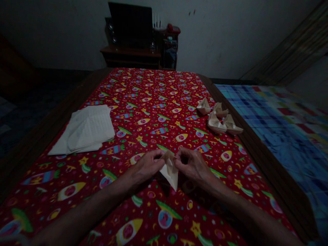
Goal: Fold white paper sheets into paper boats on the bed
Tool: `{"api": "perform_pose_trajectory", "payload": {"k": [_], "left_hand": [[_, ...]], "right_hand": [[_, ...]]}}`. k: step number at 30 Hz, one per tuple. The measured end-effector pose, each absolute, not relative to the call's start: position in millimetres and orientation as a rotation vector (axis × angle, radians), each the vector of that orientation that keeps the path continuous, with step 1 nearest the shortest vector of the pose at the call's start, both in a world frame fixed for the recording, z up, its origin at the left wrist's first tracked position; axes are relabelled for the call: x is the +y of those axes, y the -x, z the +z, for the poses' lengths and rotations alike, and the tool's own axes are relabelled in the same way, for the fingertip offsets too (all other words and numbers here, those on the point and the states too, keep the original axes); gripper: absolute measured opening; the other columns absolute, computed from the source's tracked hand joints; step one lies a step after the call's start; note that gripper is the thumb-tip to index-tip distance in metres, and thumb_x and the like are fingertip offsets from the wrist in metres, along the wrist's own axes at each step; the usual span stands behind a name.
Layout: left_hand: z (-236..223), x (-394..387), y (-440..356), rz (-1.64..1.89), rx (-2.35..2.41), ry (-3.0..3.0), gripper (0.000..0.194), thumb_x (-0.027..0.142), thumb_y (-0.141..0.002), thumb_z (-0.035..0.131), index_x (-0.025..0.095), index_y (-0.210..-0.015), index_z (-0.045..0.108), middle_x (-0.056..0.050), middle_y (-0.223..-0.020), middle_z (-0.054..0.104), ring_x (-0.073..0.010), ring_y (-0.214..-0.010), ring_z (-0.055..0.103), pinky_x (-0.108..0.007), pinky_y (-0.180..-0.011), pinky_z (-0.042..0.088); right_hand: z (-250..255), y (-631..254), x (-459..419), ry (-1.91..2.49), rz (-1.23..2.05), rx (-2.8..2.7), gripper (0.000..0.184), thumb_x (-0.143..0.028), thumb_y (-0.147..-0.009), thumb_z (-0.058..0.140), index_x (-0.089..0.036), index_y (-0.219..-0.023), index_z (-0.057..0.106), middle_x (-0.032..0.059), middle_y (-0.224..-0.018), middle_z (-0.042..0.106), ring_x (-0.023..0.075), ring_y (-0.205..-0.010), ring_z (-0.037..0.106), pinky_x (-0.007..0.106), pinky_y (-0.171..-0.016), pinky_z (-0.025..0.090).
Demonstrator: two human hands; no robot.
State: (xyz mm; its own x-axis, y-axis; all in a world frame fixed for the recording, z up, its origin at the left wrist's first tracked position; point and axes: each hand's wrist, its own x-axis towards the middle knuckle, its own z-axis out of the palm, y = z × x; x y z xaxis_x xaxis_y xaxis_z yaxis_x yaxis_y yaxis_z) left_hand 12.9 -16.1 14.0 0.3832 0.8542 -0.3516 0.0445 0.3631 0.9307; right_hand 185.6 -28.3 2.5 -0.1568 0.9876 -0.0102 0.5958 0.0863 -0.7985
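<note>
At left I see a stack of papers on the red patterned cloth; next, my left hand pinches 1 folded paper, held midway between the hands, my right hand gripping its other side; farther right, folded paper shapes sit grouped

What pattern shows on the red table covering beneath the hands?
The red table covering bears multicoloured rockets and stars; head view.

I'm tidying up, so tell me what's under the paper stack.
The paper stack lies on the red patterned cloth, which shows along its near edge. The part directly beneath is covered, so anything else there cannot be seen.
</note>
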Motion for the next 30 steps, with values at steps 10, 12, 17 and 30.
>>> {"api": "perform_pose_trajectory", "payload": {"k": [10,12,17,30], "left_hand": [[6,-20,-8,0.594,0.688,-0.706,0.027,0.037,-0.076,0.065,0.012,-0.087,0.061,0.006,-0.056,0.038,-0.0031,-0.045,0.024,-0.016,-0.043,0.018],[8,-20,-8,0.636,0.691,-0.669,0.032,0.038,-0.075,0.068,0.012,-0.092,0.061,0.005,-0.061,0.041,-0.0029,-0.047,0.026,-0.016,-0.044,0.02],[8,-21,-11,0.737,0.76,-0.564,0.051,0.045,-0.069,0.073,0.016,-0.109,0.06,0.003,-0.07,0.048,-0.0027,-0.049,0.032,-0.014,-0.044,0.024],[3,-23,-13,0.788,0.745,-0.552,0.039,0.042,-0.077,0.065,0.015,-0.105,0.064,-0.007,-0.094,0.065,-0.0152,-0.076,0.055,-0.023,-0.063,0.042]], "right_hand": [[5,-188,-27,1.526,1.033,-1.709,0.009,-0.022,-0.068,0.051,-0.019,-0.061,0.047,-0.0035,-0.057,0.05,0.0099,-0.053,0.046,0.02,-0.048,0.033],[4,-189,-27,1.529,1.038,-1.704,0.011,-0.023,-0.069,0.051,-0.019,-0.06,0.046,-0.0039,-0.057,0.048,0.0095,-0.053,0.044,0.02,-0.048,0.033],[5,-190,-27,1.563,0.992,-1.756,0.015,-0.026,-0.073,0.053,-0.018,-0.061,0.048,-0.0039,-0.058,0.048,0.0088,-0.053,0.042,0.02,-0.049,0.032],[3,-193,-26,1.59,0.951,-1.789,0.011,-0.022,-0.074,0.053,-0.017,-0.064,0.051,-0.0036,-0.058,0.053,0.0089,-0.053,0.047,0.018,-0.048,0.032]]}}
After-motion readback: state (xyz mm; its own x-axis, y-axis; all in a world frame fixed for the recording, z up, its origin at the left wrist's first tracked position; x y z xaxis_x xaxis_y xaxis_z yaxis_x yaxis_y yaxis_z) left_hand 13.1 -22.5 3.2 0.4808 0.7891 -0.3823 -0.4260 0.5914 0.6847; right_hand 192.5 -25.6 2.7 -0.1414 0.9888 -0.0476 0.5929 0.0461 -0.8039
